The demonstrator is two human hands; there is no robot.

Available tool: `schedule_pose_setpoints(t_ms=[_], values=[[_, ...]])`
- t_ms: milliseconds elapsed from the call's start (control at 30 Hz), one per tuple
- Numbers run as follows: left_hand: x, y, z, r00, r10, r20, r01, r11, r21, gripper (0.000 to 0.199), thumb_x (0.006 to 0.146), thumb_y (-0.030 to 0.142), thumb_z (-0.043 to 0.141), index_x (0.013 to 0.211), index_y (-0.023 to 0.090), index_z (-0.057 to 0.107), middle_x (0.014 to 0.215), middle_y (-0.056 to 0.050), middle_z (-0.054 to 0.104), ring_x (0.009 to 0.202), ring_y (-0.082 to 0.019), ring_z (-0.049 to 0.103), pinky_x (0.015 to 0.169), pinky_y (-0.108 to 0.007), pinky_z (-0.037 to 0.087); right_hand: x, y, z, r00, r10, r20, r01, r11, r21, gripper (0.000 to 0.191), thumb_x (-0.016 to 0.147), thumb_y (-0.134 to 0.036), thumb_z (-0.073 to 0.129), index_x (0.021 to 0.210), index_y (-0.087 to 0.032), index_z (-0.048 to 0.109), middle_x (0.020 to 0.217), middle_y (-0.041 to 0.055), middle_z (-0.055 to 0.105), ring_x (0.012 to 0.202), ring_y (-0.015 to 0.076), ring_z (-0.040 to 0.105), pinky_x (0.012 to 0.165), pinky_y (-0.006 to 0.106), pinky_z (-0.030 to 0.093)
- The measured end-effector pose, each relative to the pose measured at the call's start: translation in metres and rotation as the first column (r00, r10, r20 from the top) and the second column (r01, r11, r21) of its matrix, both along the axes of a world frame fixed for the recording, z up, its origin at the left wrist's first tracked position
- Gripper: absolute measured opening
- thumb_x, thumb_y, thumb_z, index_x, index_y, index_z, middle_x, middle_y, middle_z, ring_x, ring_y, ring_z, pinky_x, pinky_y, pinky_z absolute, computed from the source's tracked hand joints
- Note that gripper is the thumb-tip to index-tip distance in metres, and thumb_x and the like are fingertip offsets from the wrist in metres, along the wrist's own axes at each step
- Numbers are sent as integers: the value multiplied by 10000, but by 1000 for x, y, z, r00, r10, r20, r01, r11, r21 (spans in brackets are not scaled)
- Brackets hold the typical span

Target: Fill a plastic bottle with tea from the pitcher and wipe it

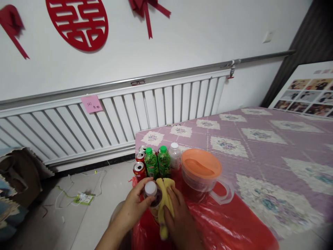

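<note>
My left hand (pixel 135 205) is closed around the upper part of a bottle (pixel 151 189) with a white cap. My right hand (pixel 179 215) presses a folded yellow cloth (pixel 165 191) against the right side of that bottle. The bottle's lower part is mostly hidden by the hands and cloth. Just beyond stand two green bottles (pixel 151 165) with green caps, a clear bottle (pixel 175 156) with a white cap and several red cans (pixel 139 170). Right of the cloth sits a clear plastic pitcher (pixel 199 182) with an orange lid (pixel 203 163).
Red plastic sheeting (pixel 234 222) covers the surface under the bottles and pitcher. Behind it spreads a purple floral cloth (pixel 231 128). A white radiator (pixel 156 104) runs along the wall. On the floor at left lie cords and a power strip (pixel 84 198).
</note>
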State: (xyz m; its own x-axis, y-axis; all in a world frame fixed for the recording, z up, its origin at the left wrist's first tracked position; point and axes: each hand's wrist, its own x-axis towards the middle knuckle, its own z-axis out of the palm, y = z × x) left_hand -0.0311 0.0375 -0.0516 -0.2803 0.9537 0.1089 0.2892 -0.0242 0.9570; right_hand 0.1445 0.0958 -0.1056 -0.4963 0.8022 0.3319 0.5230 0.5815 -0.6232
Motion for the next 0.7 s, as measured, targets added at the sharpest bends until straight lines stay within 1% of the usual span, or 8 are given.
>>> schedule_pose_setpoints(t_ms=[100, 200, 267, 367, 433, 500, 600, 700], values=[[7, 4, 0, 997, 77, 3, -77, 997, 22, 483, 733, 188, 655, 1206, 219, 563, 1214, -67, 645, 1093, -237, 613, 984, -377, 472, 2, -11, 5, 987, 12, -163, 22, 978, 208, 496, 926, -217, 421, 1422, -204, 428, 1468, 133, 443, 1345, 257, 469, 1035, 406, 503], [13, 6, 0, 993, 120, -16, -120, 993, 14, 454, 726, 201, 650, 1173, 213, 569, 1146, -62, 665, 974, -218, 638, 871, -345, 517, 1, -15, 9, 977, 51, -208, 15, 954, 301, 494, 933, -234, 460, 1424, -230, 416, 1472, 131, 427, 1346, 267, 462, 1016, 402, 517], [14, 6, 0, 988, 145, -43, -145, 989, 10, 455, 720, 194, 654, 1168, 218, 576, 1152, -59, 670, 992, -219, 635, 869, -335, 515, -1, -12, 7, 983, 30, -184, 18, 967, 254, 488, 932, -223, 443, 1421, -210, 430, 1469, 141, 432, 1350, 266, 458, 1032, 410, 504], [13, 6, -2, 980, 179, -91, -179, 984, 7, 486, 699, 171, 668, 1176, 218, 584, 1181, -64, 667, 1073, -233, 615, 919, -350, 497, -3, 0, -3, 999, -9, -46, 10, 999, 37, 504, 891, -191, 430, 1390, -146, 487, 1450, 171, 466, 1347, 277, 469, 1069, 436, 468], [11, 6, -4, 975, 189, -115, -189, 982, 8, 501, 694, 169, 675, 1185, 219, 586, 1196, -67, 662, 1095, -239, 607, 936, -363, 490, -3, 7, -10, 998, 14, 66, -6, 993, -120, 532, 850, -183, 451, 1373, -114, 518, 1440, 188, 486, 1337, 291, 485, 1075, 438, 461], [10, 6, -7, 972, 195, -129, -194, 981, 14, 508, 698, 176, 682, 1194, 229, 588, 1219, -64, 652, 1116, -240, 600, 952, -368, 482, -3, 11, -16, 992, 45, 119, -20, 979, -202, 555, 833, -183, 459, 1380, -109, 520, 1447, 191, 485, 1338, 295, 485, 1081, 435, 452], [10, 6, -7, 969, 200, -143, -200, 980, 16, 512, 702, 190, 689, 1201, 235, 583, 1226, -64, 641, 1130, -244, 591, 982, -386, 464, -1, 9, -18, 997, 22, 79, -7, 982, -187, 542, 856, -208, 444, 1386, -115, 512, 1451, 185, 482, 1347, 288, 475, 1095, 443, 434], [12, 6, -6, 967, 200, -160, -200, 980, 13, 505, 703, 189, 679, 1195, 232, 571, 1204, -68, 635, 1124, -247, 585, 1006, -420, 443, 1, 0, -10, 999, -30, -46, 26, 997, -76, 504, 906, -252, 420, 1390, -129, 488, 1454, 176, 465, 1353, 277, 463, 1082, 451, 450]])
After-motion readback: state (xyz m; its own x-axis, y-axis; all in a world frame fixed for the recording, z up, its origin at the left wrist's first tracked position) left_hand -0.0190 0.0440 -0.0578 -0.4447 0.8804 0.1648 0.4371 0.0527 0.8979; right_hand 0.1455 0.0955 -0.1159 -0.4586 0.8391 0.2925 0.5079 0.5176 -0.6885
